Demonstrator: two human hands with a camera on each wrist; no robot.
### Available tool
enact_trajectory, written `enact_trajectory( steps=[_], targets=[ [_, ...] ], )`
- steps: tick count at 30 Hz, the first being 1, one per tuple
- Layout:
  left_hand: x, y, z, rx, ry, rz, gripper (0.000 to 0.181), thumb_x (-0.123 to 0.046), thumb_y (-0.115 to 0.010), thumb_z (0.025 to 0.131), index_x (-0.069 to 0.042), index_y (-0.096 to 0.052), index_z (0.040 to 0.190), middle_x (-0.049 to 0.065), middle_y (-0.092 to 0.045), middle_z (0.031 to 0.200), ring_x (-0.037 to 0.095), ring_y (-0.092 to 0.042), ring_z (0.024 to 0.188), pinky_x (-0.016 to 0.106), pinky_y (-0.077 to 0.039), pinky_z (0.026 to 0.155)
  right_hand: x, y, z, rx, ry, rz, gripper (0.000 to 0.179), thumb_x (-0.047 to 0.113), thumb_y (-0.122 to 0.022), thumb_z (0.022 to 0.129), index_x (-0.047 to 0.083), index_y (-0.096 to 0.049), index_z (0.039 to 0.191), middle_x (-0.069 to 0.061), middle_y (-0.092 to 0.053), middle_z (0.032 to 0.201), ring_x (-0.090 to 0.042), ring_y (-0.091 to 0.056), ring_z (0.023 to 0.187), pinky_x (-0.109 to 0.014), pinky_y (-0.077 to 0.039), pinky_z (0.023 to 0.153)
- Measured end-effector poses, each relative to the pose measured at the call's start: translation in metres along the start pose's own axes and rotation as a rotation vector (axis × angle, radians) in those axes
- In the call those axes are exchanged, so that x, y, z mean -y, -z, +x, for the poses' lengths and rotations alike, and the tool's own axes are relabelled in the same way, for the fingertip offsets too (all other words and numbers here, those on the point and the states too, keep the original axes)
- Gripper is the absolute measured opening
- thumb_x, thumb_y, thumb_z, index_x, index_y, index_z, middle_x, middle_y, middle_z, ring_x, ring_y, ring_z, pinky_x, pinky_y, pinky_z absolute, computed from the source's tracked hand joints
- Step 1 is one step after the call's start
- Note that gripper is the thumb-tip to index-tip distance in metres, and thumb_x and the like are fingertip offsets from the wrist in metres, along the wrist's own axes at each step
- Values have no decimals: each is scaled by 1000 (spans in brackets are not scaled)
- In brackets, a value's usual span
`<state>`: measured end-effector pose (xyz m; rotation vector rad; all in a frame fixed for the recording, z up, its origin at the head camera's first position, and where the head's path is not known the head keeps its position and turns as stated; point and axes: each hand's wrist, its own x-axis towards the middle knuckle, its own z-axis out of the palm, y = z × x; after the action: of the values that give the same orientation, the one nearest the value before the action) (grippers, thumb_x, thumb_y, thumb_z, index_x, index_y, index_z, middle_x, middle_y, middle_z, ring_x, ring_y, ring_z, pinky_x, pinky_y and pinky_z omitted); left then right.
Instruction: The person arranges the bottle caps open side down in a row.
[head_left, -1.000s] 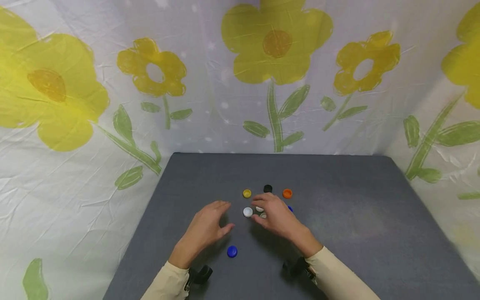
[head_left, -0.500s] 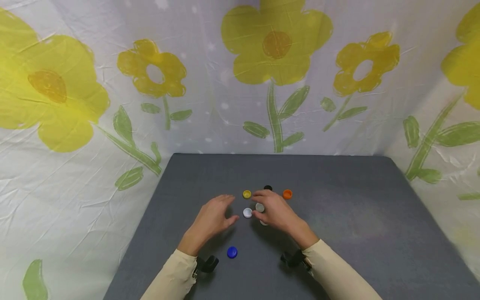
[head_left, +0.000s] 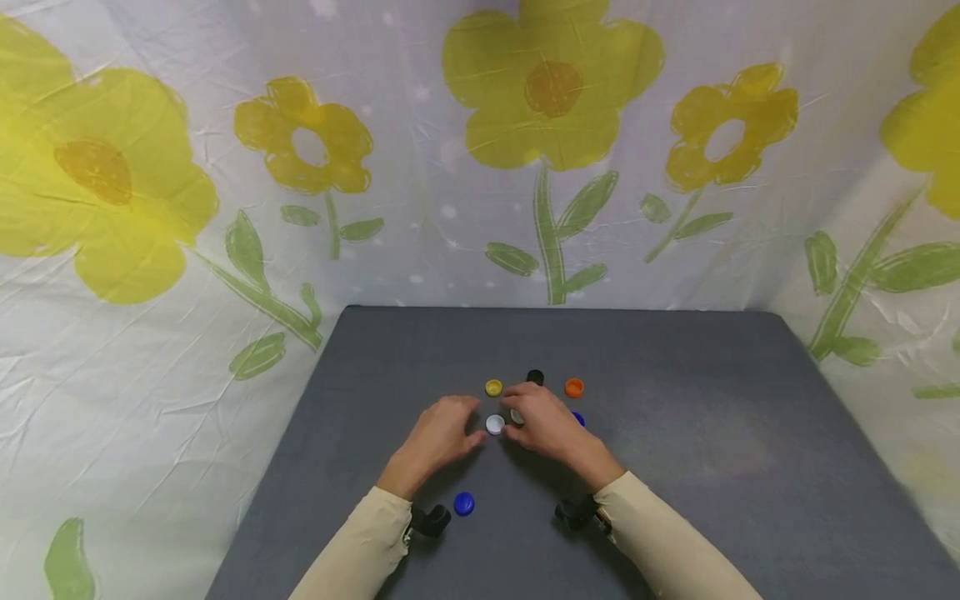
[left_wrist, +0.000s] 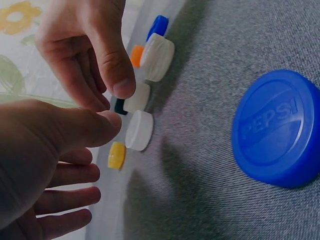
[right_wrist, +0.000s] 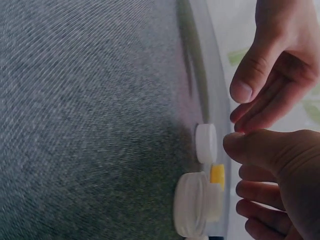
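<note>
Both hands hover over a cluster of plastic bottle caps in the middle of the table. My left hand (head_left: 438, 437) holds nothing; its fingers and thumb are apart and slightly bent, just left of a white cap (head_left: 495, 425). Opposite it, my right hand (head_left: 551, 427) has loosely bent fingers with nothing between them, above a second whitish cap (left_wrist: 137, 97). A wider clear-white cap (right_wrist: 190, 205) is hidden under the right hand in the head view. Nearer the body lies a blue cap (head_left: 464, 503), marked PEPSI in the left wrist view.
Behind the hands lie a yellow cap (head_left: 493, 388), a black cap (head_left: 535, 377) and an orange cap (head_left: 574, 387). Another blue cap (head_left: 578, 417) shows partly beyond the right hand. The grey table (head_left: 675, 358) ends at a flowered cloth (head_left: 420, 250).
My left hand has moved right, closer to the white cap. The right hand has shifted slightly left and toward the body. The caps stay where they were.
</note>
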<state>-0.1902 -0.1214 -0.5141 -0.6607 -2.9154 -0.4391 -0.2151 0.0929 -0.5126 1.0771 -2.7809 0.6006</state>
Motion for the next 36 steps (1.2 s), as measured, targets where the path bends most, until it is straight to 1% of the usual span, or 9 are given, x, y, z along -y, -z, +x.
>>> enact_trajectory(
  steps=[5,10,16,19,21,24,28,32,36],
  targets=[
    [0,-7,5,18,-8,13,45,-30,-83,81,-6,-71,117,10,-74,112,28,-70,102,44,-56,86,-4,-6,3,19,22,-18,36,20,-80,85,3,-73,116,-13,-68,124,-28,-62,119,-44,-51,99],
    [1,-14,9,17,-15,18,36,-30,-83,81,-9,-73,108,6,-74,99,28,-70,92,45,-56,78,-5,-11,5,8,41,7,32,18,-80,85,2,-74,112,-15,-69,121,-32,-63,116,-46,-51,97],
    [2,-21,12,13,-27,10,21,-28,-84,80,-14,-69,86,3,-70,82,25,-68,78,43,-52,66,-6,-19,5,-12,48,-12,28,19,-81,82,5,-75,105,-13,-70,115,-31,-65,110,-46,-52,94],
    [2,-24,13,18,-25,-1,20,-27,-84,80,-16,-67,80,1,-70,79,24,-67,74,42,-51,63,-6,-22,4,-16,45,-18,26,20,-82,81,6,-75,103,-12,-71,113,-31,-65,109,-46,-52,94],
    [2,-26,13,17,-26,-2,17,-26,-84,81,-17,-69,81,1,-71,81,24,-68,77,43,-52,65,-5,-23,3,-15,41,-25,24,21,-81,82,7,-76,101,-11,-71,112,-30,-66,108,-46,-52,94],
    [1,-27,12,12,-26,1,13,-26,-82,82,-19,-75,90,3,-74,88,25,-70,83,44,-54,69,-5,-24,3,-13,34,-31,22,22,-81,83,8,-77,100,-12,-71,113,-30,-66,109,-46,-52,95],
    [-1,-28,11,-2,-13,17,17,-28,-82,83,-22,-78,99,3,-75,94,25,-71,88,45,-56,71,-4,-26,1,-11,36,-21,20,20,-80,85,7,-77,100,-12,-71,115,-30,-65,111,-46,-51,97],
    [-2,-28,10,-23,-8,34,16,-29,-82,83,-23,-79,97,2,-75,91,25,-71,85,45,-55,69,-4,-27,0,-18,47,-16,20,18,-79,86,8,-77,103,-12,-71,116,-29,-65,112,-45,-51,98],
    [-4,-27,10,-38,-12,37,17,-29,-82,83,-23,-79,100,0,-76,92,23,-71,84,44,-56,69,-5,-27,-1,-42,58,-9,19,16,-78,86,7,-77,103,-11,-70,115,-29,-64,111,-45,-51,98]
  ],
)
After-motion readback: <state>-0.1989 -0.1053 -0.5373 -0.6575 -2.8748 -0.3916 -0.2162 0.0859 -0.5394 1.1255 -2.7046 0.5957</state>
